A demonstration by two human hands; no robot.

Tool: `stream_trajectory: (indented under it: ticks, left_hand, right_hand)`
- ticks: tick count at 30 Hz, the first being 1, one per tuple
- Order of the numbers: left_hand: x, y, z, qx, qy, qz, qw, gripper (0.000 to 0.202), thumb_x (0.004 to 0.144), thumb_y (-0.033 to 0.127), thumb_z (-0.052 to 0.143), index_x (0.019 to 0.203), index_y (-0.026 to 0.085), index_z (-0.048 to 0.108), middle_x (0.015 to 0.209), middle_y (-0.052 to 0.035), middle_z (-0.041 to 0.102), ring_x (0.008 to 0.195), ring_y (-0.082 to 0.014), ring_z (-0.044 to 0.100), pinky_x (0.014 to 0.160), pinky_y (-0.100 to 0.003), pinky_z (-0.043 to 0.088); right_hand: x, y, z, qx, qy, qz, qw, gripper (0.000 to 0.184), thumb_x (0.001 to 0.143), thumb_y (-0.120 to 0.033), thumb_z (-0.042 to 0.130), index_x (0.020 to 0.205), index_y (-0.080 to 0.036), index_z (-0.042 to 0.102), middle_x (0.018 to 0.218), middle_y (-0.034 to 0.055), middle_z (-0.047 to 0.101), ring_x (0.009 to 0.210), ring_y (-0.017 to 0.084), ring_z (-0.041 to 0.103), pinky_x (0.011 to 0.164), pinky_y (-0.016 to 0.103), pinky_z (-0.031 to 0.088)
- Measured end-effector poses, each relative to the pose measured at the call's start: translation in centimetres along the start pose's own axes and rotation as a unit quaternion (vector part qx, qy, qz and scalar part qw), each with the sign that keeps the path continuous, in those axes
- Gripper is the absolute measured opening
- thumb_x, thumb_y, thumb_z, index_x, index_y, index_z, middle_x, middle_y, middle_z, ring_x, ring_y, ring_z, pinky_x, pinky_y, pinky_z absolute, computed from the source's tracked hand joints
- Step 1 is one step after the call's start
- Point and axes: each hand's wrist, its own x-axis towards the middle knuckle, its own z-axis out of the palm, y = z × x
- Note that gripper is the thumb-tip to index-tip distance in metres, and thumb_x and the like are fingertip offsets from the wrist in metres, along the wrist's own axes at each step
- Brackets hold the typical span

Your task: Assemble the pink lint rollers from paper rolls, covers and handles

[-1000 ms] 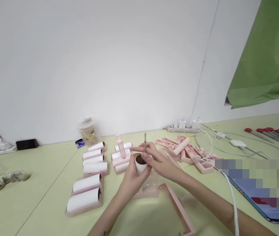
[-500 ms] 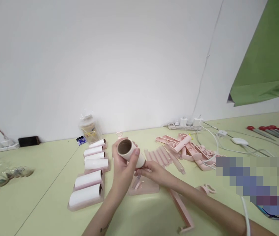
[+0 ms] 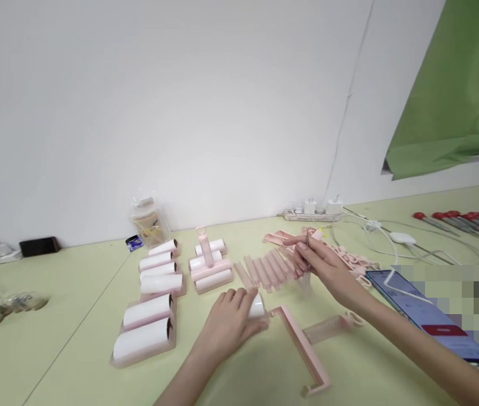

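Note:
My left hand (image 3: 233, 318) is closed around a white lint roller refill (image 3: 257, 306), holding it low over the table. Thumb and fingers wrap its near side, so only one end shows. To the right, my right hand (image 3: 322, 264) is raised beside a row of translucent pink strips (image 3: 267, 270). Its fingers are pinched together, and something blurred and see-through hangs under them. Right of the refill lies a long pink roller frame (image 3: 302, 344) with a translucent handle (image 3: 328, 330) ending in a heart-shaped loop.
White rolls on pink trays (image 3: 146, 310) line the left. Behind my left hand sit assembled lint rollers (image 3: 209, 270). A pile of pink parts (image 3: 349, 256), a power strip (image 3: 311, 214), cables and a phone (image 3: 429, 316) are on the right. Red-handled tools (image 3: 468, 220) lie far right.
My hands have moved apart: the left lowered the refill to the right, and the right left its lower end and rose rightward. The assembled rollers behind are now uncovered.

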Motion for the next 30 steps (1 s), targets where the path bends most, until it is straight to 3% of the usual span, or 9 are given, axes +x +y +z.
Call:
stream_trajectory:
  ticks: [3,7,10,18,21,23,25,28,30]
  left_hand:
    - [-0.7,-0.2,0.3,0.027,-0.009,0.006,1.000,0.066,0.071,0.041,0.063,0.125,0.015,0.036,0.112,-0.0115,0.056,0.098,-0.0283,0.053,0.080,-0.040,0.043]
    - [-1.7,-0.8,0.3,0.041,-0.014,0.007,0.999,0.054,0.075,0.028,0.062,0.123,0.018,0.040,0.122,-0.0101,0.054,0.108,-0.0270,0.051,0.084,-0.039,0.041]
    - [-1.9,-1.8,0.1,0.045,-0.017,-0.002,0.999,0.053,0.076,0.029,0.060,0.124,0.019,0.040,0.122,-0.0086,0.053,0.107,-0.0252,0.051,0.084,-0.038,0.042]
    - [-1.5,-5.1,-1.2,0.129,0.030,-0.053,0.990,0.055,0.078,0.013,0.051,0.130,0.018,0.033,0.112,-0.0106,0.055,0.103,-0.0289,0.047,0.086,-0.045,0.036]
    - [-1.7,-4.2,-1.3,0.084,0.071,-0.064,0.992,0.053,0.077,0.017,0.053,0.128,0.019,0.034,0.120,-0.0120,0.050,0.110,-0.0308,0.042,0.091,-0.047,0.030]
    - [-2.0,-2.4,-0.8,-0.036,0.084,-0.103,0.990,0.037,0.079,0.033,0.052,0.113,0.018,0.046,0.108,-0.0118,0.055,0.101,-0.0289,0.047,0.085,-0.043,0.036]
    - [-2.4,-0.2,0.3,-0.234,0.048,-0.163,0.957,0.035,0.081,0.047,0.044,0.099,0.017,0.048,0.080,-0.0063,0.059,0.077,-0.0219,0.054,0.069,-0.034,0.042]
    - [-3.0,2.8,2.3,-0.564,-0.044,-0.177,0.805,0.057,0.074,0.061,0.045,0.110,0.017,0.037,0.065,-0.0003,0.057,0.059,-0.0151,0.054,0.056,-0.025,0.040]
    - [-3.5,3.8,3.3,-0.678,-0.089,-0.169,0.710,0.066,0.067,0.063,0.053,0.112,0.017,0.036,0.063,0.0004,0.058,0.050,-0.0112,0.051,0.049,-0.021,0.037]
  right_hand:
    - [-1.4,0.0,-1.3,-0.163,-0.060,0.019,0.985,0.036,0.088,-0.044,0.035,0.106,-0.019,0.054,0.063,-0.0001,0.048,0.058,0.014,0.049,0.057,0.027,0.043]
    - [-2.2,0.5,-2.7,-0.318,-0.170,-0.019,0.932,0.035,0.089,-0.041,0.032,0.105,-0.022,0.057,0.096,0.0067,0.059,0.087,0.022,0.053,0.075,0.034,0.042]
    - [-2.6,1.3,-3.6,-0.379,-0.237,0.004,0.895,0.032,0.088,-0.040,0.034,0.101,-0.024,0.060,0.095,0.0050,0.061,0.083,0.022,0.055,0.069,0.032,0.041]
    - [-3.7,3.0,-4.9,-0.399,-0.316,0.158,0.846,0.042,0.057,-0.035,0.071,0.095,-0.024,0.060,0.097,0.0020,0.059,0.080,0.023,0.057,0.061,0.025,0.040]
    - [-3.9,3.1,-4.2,-0.407,-0.341,0.146,0.835,0.023,0.060,-0.025,0.067,0.083,-0.021,0.061,0.086,0.0006,0.060,0.072,0.020,0.057,0.056,0.022,0.037]
    - [-4.0,2.6,-3.4,-0.405,-0.344,0.099,0.841,0.014,0.066,-0.024,0.061,0.080,-0.021,0.059,0.084,0.0002,0.061,0.072,0.018,0.058,0.056,0.022,0.035]
    - [-4.2,1.9,-2.2,-0.404,-0.334,0.046,0.850,0.014,0.071,-0.025,0.056,0.085,-0.022,0.057,0.084,-0.0004,0.063,0.071,0.018,0.059,0.056,0.022,0.033]
    - [-5.0,1.0,0.1,-0.439,-0.333,-0.019,0.834,0.014,0.071,-0.022,0.054,0.084,-0.024,0.056,0.076,-0.0018,0.065,0.064,0.018,0.061,0.050,0.022,0.029]
    - [-6.1,0.9,1.7,-0.469,-0.354,-0.063,0.807,0.015,0.068,-0.022,0.055,0.082,-0.023,0.057,0.073,-0.0007,0.066,0.060,0.020,0.062,0.046,0.023,0.027]
